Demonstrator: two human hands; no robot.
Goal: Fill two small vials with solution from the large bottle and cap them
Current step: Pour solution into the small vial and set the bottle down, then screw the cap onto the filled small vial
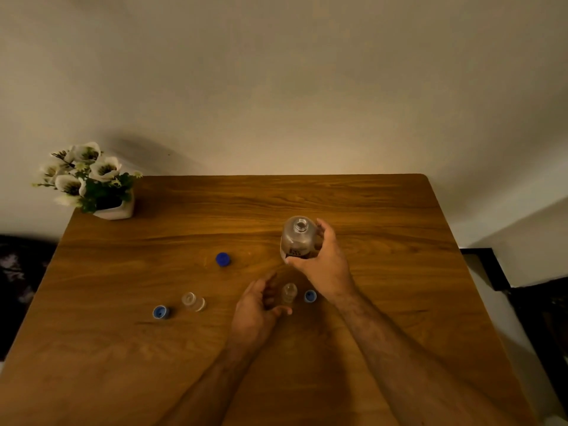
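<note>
Right hand (322, 259) gripped the uncapped bottle (298, 238); left hand (259, 302) cupped loosely beside the vial (289, 292). Best to steady vial, tip slowly.

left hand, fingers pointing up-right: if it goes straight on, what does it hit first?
Most likely the small vial standing just beyond the left hand, whose fingers already curl close to it. Behind that lies a blue cap, then the right hand's forearm. Depth from this single view is uncertain.
</note>
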